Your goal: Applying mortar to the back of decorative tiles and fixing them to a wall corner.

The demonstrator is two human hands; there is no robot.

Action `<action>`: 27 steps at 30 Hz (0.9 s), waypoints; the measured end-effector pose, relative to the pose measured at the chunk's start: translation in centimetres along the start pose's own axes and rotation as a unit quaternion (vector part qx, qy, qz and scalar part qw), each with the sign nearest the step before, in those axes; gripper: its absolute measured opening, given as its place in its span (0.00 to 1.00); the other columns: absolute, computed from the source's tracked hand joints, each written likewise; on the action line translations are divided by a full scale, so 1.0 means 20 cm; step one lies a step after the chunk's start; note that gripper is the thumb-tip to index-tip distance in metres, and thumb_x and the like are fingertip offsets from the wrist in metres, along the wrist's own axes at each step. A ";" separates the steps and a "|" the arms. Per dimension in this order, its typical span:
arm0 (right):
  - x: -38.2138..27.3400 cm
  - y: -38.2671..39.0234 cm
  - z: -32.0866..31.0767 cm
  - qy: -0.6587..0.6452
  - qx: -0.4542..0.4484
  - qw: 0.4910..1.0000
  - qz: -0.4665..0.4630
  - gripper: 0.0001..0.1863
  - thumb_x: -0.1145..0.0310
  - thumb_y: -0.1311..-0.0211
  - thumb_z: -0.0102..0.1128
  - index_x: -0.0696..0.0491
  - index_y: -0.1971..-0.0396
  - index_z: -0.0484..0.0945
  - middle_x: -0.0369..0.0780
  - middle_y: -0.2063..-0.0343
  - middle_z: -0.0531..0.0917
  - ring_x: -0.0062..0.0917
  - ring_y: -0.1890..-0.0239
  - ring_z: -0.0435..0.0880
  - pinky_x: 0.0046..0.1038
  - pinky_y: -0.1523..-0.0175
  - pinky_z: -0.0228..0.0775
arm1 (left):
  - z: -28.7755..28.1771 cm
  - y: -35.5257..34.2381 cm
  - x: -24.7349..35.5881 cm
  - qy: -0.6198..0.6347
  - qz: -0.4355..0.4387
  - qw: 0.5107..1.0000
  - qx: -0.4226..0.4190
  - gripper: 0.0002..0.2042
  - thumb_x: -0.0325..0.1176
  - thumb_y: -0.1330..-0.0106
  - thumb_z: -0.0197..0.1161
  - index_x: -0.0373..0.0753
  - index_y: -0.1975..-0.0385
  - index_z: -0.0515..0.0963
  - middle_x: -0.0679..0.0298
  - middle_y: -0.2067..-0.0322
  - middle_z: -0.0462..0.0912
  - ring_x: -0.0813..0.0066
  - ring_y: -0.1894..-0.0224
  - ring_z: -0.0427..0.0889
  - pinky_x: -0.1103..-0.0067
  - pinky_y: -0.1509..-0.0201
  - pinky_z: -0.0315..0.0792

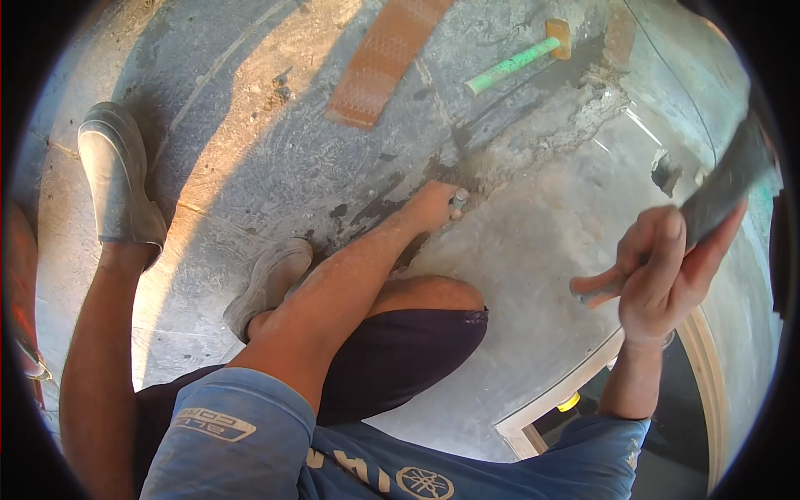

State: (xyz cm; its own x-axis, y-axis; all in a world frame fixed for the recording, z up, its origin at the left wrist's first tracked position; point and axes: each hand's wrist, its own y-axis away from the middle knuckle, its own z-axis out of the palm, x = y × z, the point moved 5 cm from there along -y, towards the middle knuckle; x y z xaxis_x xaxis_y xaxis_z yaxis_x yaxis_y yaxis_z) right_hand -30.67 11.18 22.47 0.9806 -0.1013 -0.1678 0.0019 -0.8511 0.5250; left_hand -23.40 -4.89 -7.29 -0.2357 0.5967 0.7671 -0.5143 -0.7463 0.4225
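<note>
My left hand [432, 207] is closed around a grey metal chisel [459, 198], only its rounded end showing above the fist. It is low, beside the rough broken line where the floor meets the wall; the chisel's tip is hidden. Raised at the right, my right hand [658, 275] grips a dark, flat-sided tool [729, 187]. This tool reaches toward the upper right rim, and its exact kind is unclear. Crumbled concrete [575, 125] runs along the wall's foot beyond the left hand.
A hammer with a green handle [512, 67] lies on the floor at the far side. Left of it is a reddish-brown perforated strip [383, 67]. A hole [665, 172] breaks the wall surface. A framed opening [567, 383] with a yellow object [569, 402] is at lower right.
</note>
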 end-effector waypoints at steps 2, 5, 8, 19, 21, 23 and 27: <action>0.18 0.13 -0.07 -0.061 0.031 0.996 -0.058 0.30 0.73 0.31 0.45 0.46 0.30 0.53 0.37 0.84 0.71 0.17 0.86 0.70 0.25 0.76 0.71 | 0.09 -0.05 0.12 0.010 0.019 1.000 -0.015 0.12 0.27 0.46 0.67 0.36 0.62 0.80 0.52 0.68 0.83 0.56 0.63 0.82 0.69 0.57 0.72; 0.43 0.17 0.13 0.248 -0.257 0.934 -0.026 0.32 0.73 0.33 0.50 0.45 0.30 0.54 0.45 0.84 0.75 0.27 0.84 0.74 0.33 0.70 0.74 | 0.22 -0.04 0.09 0.023 0.094 0.995 0.038 0.11 0.27 0.46 0.66 0.35 0.62 0.80 0.52 0.68 0.83 0.58 0.64 0.82 0.70 0.56 0.73; 0.33 0.08 0.12 0.197 -0.269 0.943 0.014 0.35 0.74 0.37 0.55 0.41 0.31 0.56 0.52 0.76 0.79 0.45 0.73 0.82 0.39 0.64 0.73 | 0.14 -0.08 0.06 0.022 0.091 0.994 0.047 0.11 0.28 0.45 0.66 0.36 0.61 0.79 0.54 0.67 0.84 0.60 0.63 0.83 0.72 0.55 0.73; 0.03 -0.26 -0.14 0.044 -0.012 0.998 0.036 0.33 0.76 0.37 0.50 0.44 0.30 0.58 0.28 0.83 0.69 0.10 0.81 0.64 0.16 0.76 0.59 | -0.04 -0.06 -0.08 0.095 -0.003 0.995 -0.021 0.09 0.24 0.43 0.64 0.35 0.63 0.79 0.64 0.69 0.83 0.79 0.63 0.79 0.77 0.55 0.72; 0.03 -0.28 -0.05 0.075 -0.054 0.994 0.057 0.33 0.77 0.37 0.50 0.46 0.31 0.58 0.30 0.81 0.71 0.11 0.81 0.65 0.16 0.73 0.61 | -0.07 -0.04 -0.16 0.131 -0.047 0.990 -0.008 0.09 0.25 0.43 0.64 0.35 0.62 0.79 0.65 0.69 0.82 0.79 0.64 0.78 0.78 0.56 0.71; 0.03 -0.29 0.03 0.121 -0.094 0.988 0.036 0.32 0.77 0.37 0.51 0.48 0.32 0.60 0.36 0.73 0.78 0.15 0.78 0.67 0.18 0.65 0.66 | -0.09 -0.05 -0.18 0.123 -0.050 0.991 -0.013 0.09 0.25 0.43 0.65 0.36 0.62 0.79 0.65 0.70 0.82 0.80 0.65 0.77 0.78 0.56 0.71; 0.01 -0.30 0.12 0.126 -0.097 0.986 -0.055 0.30 0.69 0.31 0.50 0.52 0.30 0.56 0.27 0.87 0.67 0.09 0.85 0.62 0.15 0.80 0.53 | -0.11 -0.06 -0.18 0.126 -0.052 0.991 -0.016 0.09 0.26 0.43 0.65 0.36 0.62 0.80 0.66 0.71 0.81 0.80 0.66 0.76 0.78 0.57 0.71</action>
State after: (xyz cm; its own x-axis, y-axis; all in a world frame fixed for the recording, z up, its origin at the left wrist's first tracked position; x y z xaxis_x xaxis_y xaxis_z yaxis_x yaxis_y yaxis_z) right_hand -30.98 14.99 17.40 0.9899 0.1379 -0.0326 0.1241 -0.7331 0.6687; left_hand -23.78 -5.54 -11.59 -0.3754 0.7276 0.5741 -0.5723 -0.6692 0.4739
